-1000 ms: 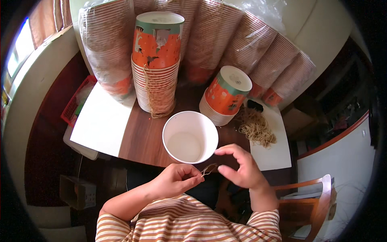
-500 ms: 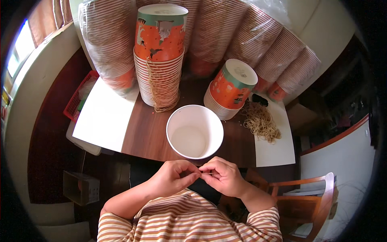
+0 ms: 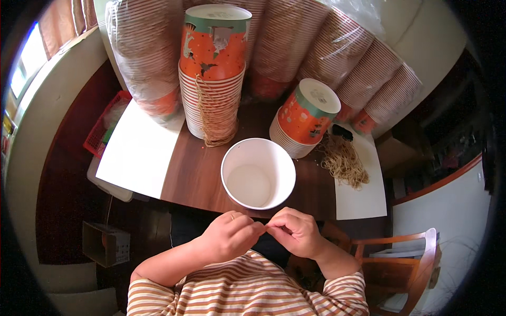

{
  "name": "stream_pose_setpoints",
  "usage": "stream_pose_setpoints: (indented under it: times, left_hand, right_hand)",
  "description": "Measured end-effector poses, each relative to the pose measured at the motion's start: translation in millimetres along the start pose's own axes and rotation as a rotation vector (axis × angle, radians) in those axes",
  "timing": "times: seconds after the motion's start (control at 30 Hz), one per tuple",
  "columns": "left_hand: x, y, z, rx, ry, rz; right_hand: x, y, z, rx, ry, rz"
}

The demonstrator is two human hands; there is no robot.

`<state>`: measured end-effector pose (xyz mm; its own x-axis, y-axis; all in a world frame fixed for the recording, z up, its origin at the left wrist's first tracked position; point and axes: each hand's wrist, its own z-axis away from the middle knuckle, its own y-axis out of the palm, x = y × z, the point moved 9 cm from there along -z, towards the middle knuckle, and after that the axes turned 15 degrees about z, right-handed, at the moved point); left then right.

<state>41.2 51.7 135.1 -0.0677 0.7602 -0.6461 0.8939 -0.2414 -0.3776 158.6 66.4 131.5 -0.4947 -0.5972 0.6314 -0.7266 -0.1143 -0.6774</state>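
Fingertips (image 3: 258,228) of left hand (image 3: 229,237) and right hand (image 3: 295,232) meet, pinched closed, any contents hidden, nearer than white paper tub (image 3: 257,181).

The desk (image 3: 182,181) has a brown wood-grain middle section between two white panels (image 3: 139,152) and stands in front of a pale wall (image 3: 437,47). Daylight enters at the upper left through a window (image 3: 27,60), with a brownish curtain (image 3: 68,23) hanging beside it. A wooden chair (image 3: 428,258) is positioned at the lower right; an open box (image 3: 117,247) is located at the lower left.
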Motion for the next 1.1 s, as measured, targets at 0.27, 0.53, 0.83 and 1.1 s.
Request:
stream_pose_setpoints:
  times: [0.27, 0.53, 0.83, 1.1]
  left_hand:
    - [-40.5, 1.0, -2.9, 0.21, 0.49, -0.382]
    - [-50.4, -17.1, -19.2, 0.203, 0.638, -0.446]
    - [25.4, -54.3, -54.8, 0.003, 0.28, -0.298]
    - [158.4, -65.9, -37.1, -0.156, -0.556, -0.002]
  right_hand:
    - [-21.1, 18.3, 9.2, 0.206, 0.452, -0.535]
    - [4.7, 4.0, -28.2, 0.37, 0.177, -0.267]
    - [-46.0, 9.6, -76.7, 0.268, 0.416, -0.433]
    - [-106.3, 1.0, -111.0, 0.123, 0.439, -0.37]
